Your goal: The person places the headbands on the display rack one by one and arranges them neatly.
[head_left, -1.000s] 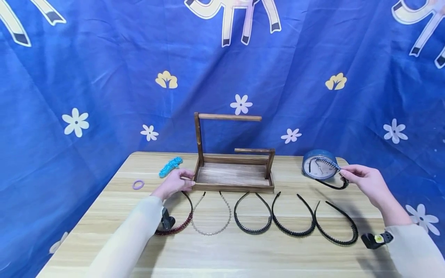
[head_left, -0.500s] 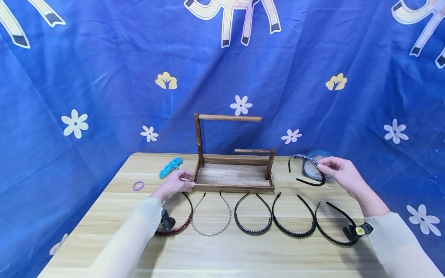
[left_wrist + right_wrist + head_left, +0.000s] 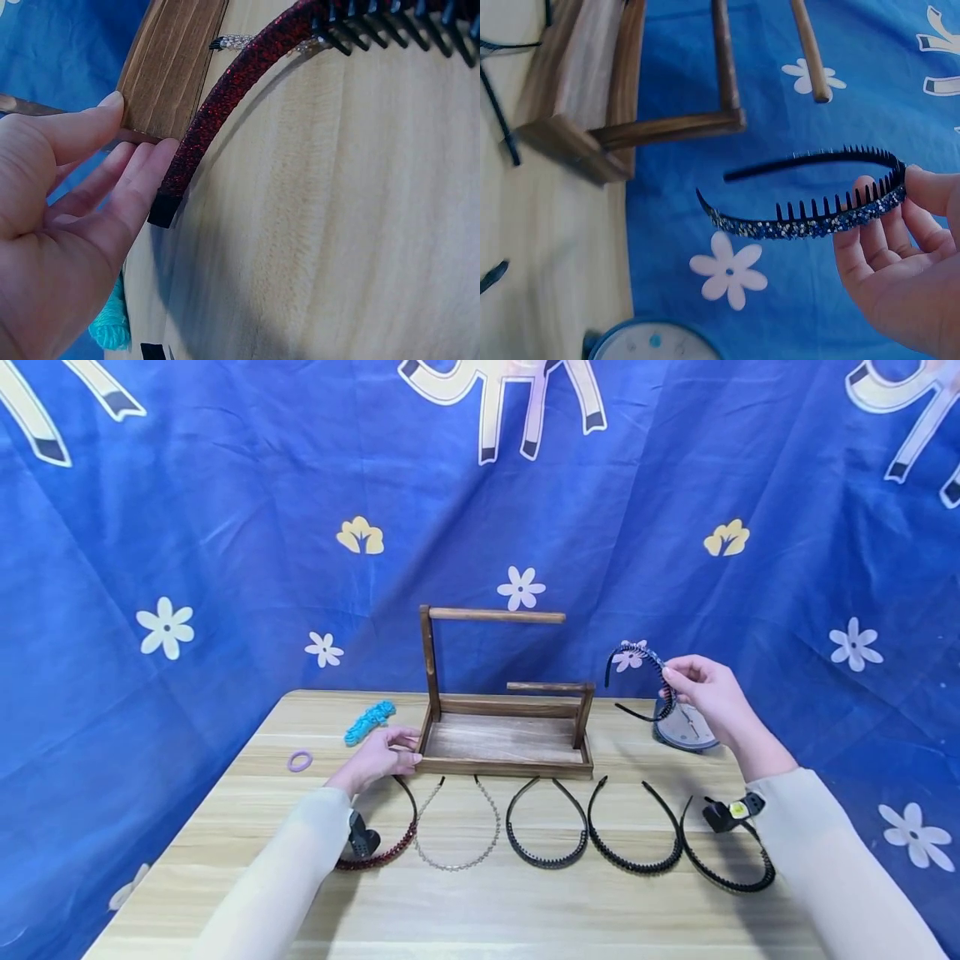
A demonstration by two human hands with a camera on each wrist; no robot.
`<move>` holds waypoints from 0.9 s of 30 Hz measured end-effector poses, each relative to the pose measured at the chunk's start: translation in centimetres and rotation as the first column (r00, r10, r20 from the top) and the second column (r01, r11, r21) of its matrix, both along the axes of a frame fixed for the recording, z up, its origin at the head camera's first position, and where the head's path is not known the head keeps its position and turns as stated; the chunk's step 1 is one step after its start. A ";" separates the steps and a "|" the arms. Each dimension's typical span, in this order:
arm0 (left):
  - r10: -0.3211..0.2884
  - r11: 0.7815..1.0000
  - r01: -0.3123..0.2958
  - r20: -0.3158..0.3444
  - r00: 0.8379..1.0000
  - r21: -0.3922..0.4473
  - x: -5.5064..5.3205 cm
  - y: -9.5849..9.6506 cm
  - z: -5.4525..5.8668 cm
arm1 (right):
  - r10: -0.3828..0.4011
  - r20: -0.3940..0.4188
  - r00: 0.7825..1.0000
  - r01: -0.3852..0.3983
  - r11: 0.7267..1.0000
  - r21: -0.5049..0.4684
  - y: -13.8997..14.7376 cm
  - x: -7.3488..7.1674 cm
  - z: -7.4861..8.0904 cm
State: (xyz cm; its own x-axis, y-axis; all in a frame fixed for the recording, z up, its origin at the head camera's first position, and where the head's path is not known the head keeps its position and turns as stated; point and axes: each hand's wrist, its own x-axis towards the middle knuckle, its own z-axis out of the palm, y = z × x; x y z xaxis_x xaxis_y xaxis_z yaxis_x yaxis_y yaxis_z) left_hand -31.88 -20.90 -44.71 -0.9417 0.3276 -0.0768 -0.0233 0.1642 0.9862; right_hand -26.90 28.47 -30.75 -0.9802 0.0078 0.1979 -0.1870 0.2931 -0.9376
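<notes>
Raised above the table, a toothed headband (image 3: 802,227) with blue and silver glitter is pinched at its curve by my right hand (image 3: 708,702). Its two ends point left, toward the wooden stand (image 3: 502,768), which has a tray base and two horizontal bars at different heights. My left hand (image 3: 382,756) grips the front left corner of that stand, thumb on one face and fingers round the other in the left wrist view. Just beside those fingers lies a dark red glitter headband (image 3: 247,94), partly hidden by the left wrist in the head view.
In front of the stand lie a clear beaded headband (image 3: 459,867) and three black headbands (image 3: 547,862) in a row. A round blue clock (image 3: 686,731) stands behind the right hand. Turquoise cord (image 3: 370,722) and a purple ring (image 3: 299,762) lie at left. A blue curtain (image 3: 247,527) hangs behind.
My right hand has lifted the blue glitter headband and carried it left, from in front of the clock toward the stand. The left hand has stayed on the stand's corner.
</notes>
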 end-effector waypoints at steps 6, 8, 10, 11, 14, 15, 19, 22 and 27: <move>0.000 1.000 0.000 -0.001 1.000 -0.023 0.3 0.1 0.2 | -0.020 -0.013 1.000 0.019 0.995 -0.103 -1.7 -1.7 1.7; 0.005 1.000 -0.005 0.003 1.000 -0.026 0.3 0.1 0.3 | -0.054 -0.011 0.998 0.052 0.991 -0.127 -2.3 -2.3 2.1; 0.008 1.000 -0.007 0.004 1.000 -0.026 0.4 0.1 0.4 | -0.093 -0.002 0.996 0.092 0.987 -0.129 -2.9 -3.0 2.5; 0.004 1.000 -0.003 0.002 1.000 -0.026 0.4 0.1 0.4 | -0.112 0.008 0.994 0.112 0.985 -0.128 -3.1 -3.3 2.7; -0.001 1.000 0.001 0.001 1.000 -0.024 0.4 0.2 0.4 | -0.132 0.046 0.990 0.137 0.978 -0.155 -3.9 -4.3 3.1; -0.006 1.000 0.006 0.000 1.000 -0.025 0.4 0.2 0.4 | -0.136 0.056 0.989 0.143 0.977 -0.157 -4.1 -4.6 3.3; -0.006 0.999 0.006 0.004 1.000 -0.032 0.5 0.2 0.4 | -0.130 0.083 0.988 0.145 0.966 -0.216 -5.2 -5.8 3.8; -0.002 1.000 0.002 0.007 1.000 -0.028 0.6 0.2 0.3 | -0.142 0.103 0.984 0.166 0.945 -0.283 -5.9 -6.5 4.2; 0.004 1.000 -0.004 0.002 1.000 -0.020 0.6 0.3 0.3 | -0.164 0.137 0.977 0.205 0.902 -0.379 -7.2 -7.3 4.8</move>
State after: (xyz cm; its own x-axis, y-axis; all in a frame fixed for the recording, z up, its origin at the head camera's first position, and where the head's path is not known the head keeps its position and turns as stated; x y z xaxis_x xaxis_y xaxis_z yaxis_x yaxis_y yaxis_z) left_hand -31.28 -20.64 -44.45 -0.9429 0.3220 -0.0852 -0.0260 0.1838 0.9826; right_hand -34.20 21.25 -25.91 -0.9681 0.2468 0.0443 -0.0655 -0.0784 -0.9948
